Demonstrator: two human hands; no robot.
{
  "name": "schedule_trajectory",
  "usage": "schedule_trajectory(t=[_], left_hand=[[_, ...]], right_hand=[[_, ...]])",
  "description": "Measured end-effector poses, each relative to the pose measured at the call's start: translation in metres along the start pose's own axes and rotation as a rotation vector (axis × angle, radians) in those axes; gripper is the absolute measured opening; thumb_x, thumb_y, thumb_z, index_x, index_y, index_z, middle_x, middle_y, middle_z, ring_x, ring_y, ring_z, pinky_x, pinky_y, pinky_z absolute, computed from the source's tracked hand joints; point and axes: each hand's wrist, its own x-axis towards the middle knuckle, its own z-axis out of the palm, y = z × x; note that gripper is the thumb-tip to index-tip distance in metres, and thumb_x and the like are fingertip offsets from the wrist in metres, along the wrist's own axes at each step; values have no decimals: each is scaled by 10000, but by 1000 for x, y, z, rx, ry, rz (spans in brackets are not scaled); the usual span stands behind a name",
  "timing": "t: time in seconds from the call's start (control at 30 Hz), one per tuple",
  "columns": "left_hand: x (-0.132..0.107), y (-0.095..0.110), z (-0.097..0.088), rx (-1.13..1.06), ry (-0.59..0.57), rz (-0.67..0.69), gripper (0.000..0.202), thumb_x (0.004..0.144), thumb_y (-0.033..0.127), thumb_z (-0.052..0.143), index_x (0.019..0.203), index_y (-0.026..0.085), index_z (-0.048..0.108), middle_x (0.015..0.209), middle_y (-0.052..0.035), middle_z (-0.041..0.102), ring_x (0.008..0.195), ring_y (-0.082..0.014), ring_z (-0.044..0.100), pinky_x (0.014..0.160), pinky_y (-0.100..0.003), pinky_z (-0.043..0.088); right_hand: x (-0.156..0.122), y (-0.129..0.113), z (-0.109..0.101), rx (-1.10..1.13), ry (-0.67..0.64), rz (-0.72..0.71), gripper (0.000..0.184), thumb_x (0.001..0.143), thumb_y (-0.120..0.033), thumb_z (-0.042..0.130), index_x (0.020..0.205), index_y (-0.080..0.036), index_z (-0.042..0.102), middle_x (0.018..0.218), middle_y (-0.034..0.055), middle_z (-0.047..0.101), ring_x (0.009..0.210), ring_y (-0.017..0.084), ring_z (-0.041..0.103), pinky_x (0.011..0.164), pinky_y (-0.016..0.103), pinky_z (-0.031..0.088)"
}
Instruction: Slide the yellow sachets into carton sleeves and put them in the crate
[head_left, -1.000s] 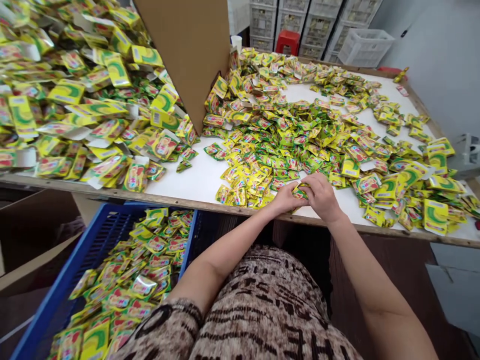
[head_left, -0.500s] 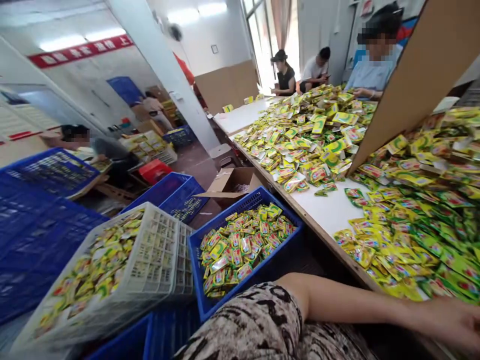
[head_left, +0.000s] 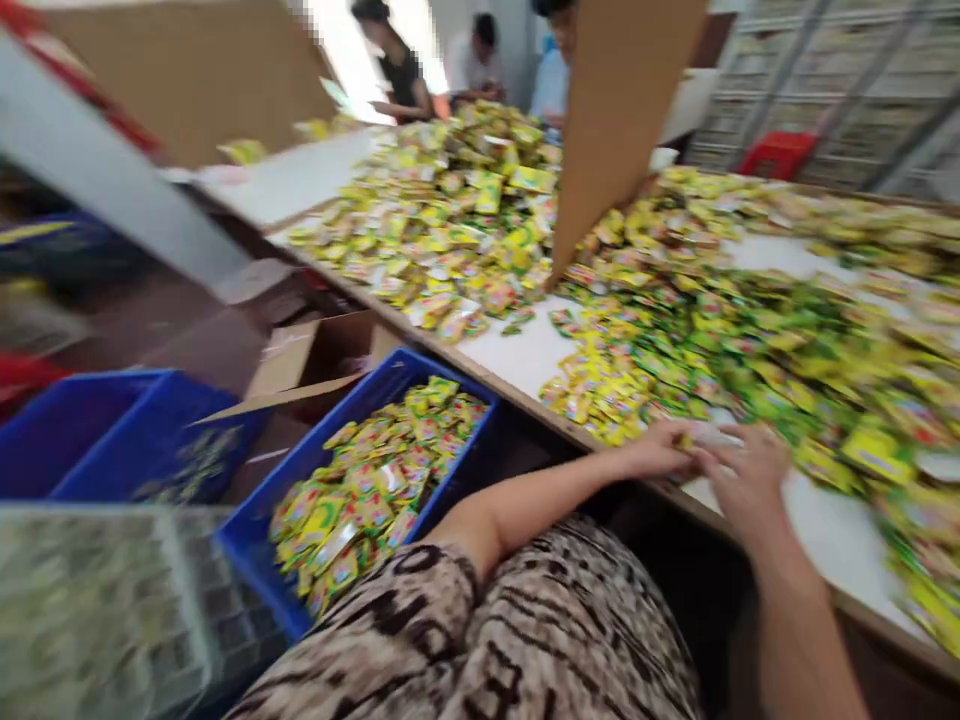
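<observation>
The picture is smeared by head motion. My left hand [head_left: 658, 452] and my right hand [head_left: 746, 478] meet at the near edge of a white table [head_left: 525, 350], beside a heap of yellow-green sachets [head_left: 675, 330]. The left fingers look pinched on a small sachet [head_left: 684, 440] with a yellow corner showing. The right fingers reach toward the left hand and lie low over the table; blur hides their grip. A blue crate [head_left: 300, 465] partly filled with the same sachets stands by my left knee.
An upright cardboard divider [head_left: 615, 100] splits the table's sachet heaps. An open cardboard box [head_left: 315, 350], another blue crate [head_left: 112, 430] and a white crate [head_left: 90, 600] stand on the floor at left. Other people [head_left: 401, 70] sit at the far end. A red stool [head_left: 776, 155] is behind.
The view swung left toward the crates and room, and has now swung back toward the table. Both hands stay together at the table edge.
</observation>
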Motion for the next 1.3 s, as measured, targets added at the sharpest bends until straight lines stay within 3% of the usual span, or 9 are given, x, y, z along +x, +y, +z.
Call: schedule_trajectory(t=[0.07,0.13,0.23,0.33,0.43,0.57,0.67,0.97,1.3], left_hand=[[-3,-1,-3,23,6,-3,363,674,379,770,938,136,716,942,-62,711,949,-231,630,960,-389,492],[-4,0,-7,-11,-5,24,383,767,431,715,1035,158,708,1071,-75,715,1056,-234,626,1011,-381,471],[-12,5,-12,-142,-69,-9,406,910,496,543,1150,207,697,1249,-71,684,1220,-234,585,1093,-388,424],[-20,11,-17,-181,-167,-81,399,901,449,582,1197,206,693,1335,-72,647,1295,-251,541,1144,-396,365],[-22,12,-18,-170,-154,-99,409,811,378,711,1180,201,704,1251,-78,694,1214,-245,595,1092,-370,406],[-19,4,-17,-175,122,25,342,761,363,765,1063,204,751,1045,-57,756,989,-190,674,949,-327,499],[-17,0,-15,-54,194,132,273,772,348,759,1010,214,772,1012,-56,767,963,-186,683,942,-328,509],[-8,1,-15,131,144,254,201,806,358,728,902,181,737,846,-34,716,757,-130,643,720,-248,515],[5,10,-23,123,10,222,146,794,319,747,877,201,767,844,-37,721,811,-146,639,770,-263,497]], right_hand=[[-21,1,-22,-50,58,106,191,871,-414,640,779,-280,741,1057,92,682,1091,332,589,1000,612,427],[-33,-4,-28,34,197,299,209,891,-412,595,858,-278,752,1068,91,688,1064,303,598,964,565,460],[-41,-10,-19,393,364,670,237,834,-433,648,931,-231,725,850,55,680,725,202,615,648,371,522],[-46,-17,-9,756,241,861,277,720,-425,753,866,-196,699,669,-14,600,514,113,494,480,259,408],[-47,-23,-5,757,154,835,245,724,-371,752,885,-189,727,683,-21,608,484,73,435,449,224,355],[-43,-29,-3,545,299,662,244,807,-364,695,990,-224,777,893,30,681,591,90,527,547,243,470],[-42,-29,-1,566,313,617,236,836,-391,687,991,-242,784,937,41,700,667,115,589,633,269,537],[-41,-19,6,482,397,660,234,731,-393,793,866,-202,793,827,53,711,692,156,646,631,295,574],[-23,-14,-5,339,306,610,101,763,-275,728,763,-177,753,755,46,725,647,150,638,623,274,517]])
